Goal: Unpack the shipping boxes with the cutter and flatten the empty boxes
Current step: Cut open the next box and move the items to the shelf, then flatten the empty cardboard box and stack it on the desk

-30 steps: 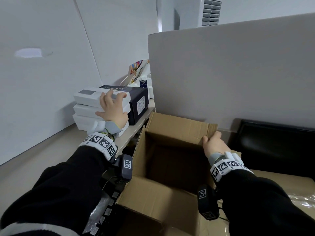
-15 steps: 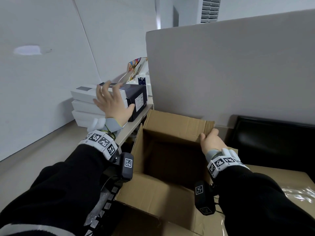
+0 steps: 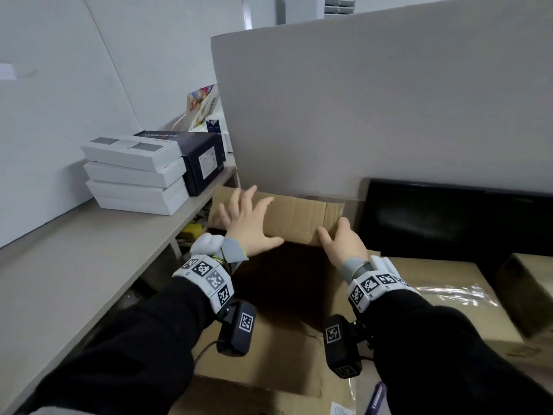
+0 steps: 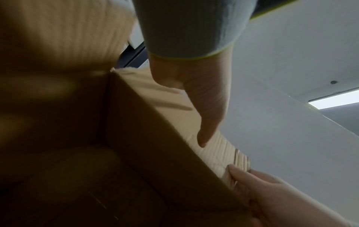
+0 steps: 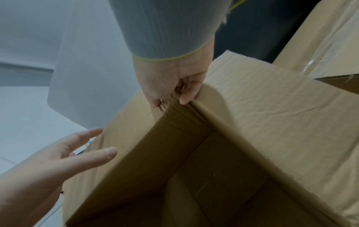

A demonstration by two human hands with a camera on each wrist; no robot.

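A: Pinching the far flap [image 3: 302, 218] of the open cardboard box [image 3: 269, 366] at its right corner, the right hand [image 3: 344, 245] has thumb and curled fingers clamped on the flap's edge; the right wrist view shows the corrugated edge bunched under that grip.

B: And the left hand [image 3: 250, 223]?

A: Its fingers are spread and straight, holding nothing. It reaches toward the left part of the same flap. The left wrist view shows the thumb lying just at the flap's inner face; whether it touches cannot be told.

B: Where does the box stand?

A: Directly below both forearms, its mouth upward, its interior dark and its contents not visible. The near flap folds out toward the person. The far flap stands against a large pale board [image 3: 374, 115].

B: Surroundings?

A: To the right, touching or just beside the open box, lies a taped cardboard box [image 3: 449, 295]. Behind it is a black surface [image 3: 449, 214]. To the left runs a shelf [image 3: 74, 259] bearing a stack of white boxes [image 3: 134, 175] with a dark box [image 3: 203, 160] just beside it. Coloured packaging [image 3: 203, 106] leans behind the dark box.
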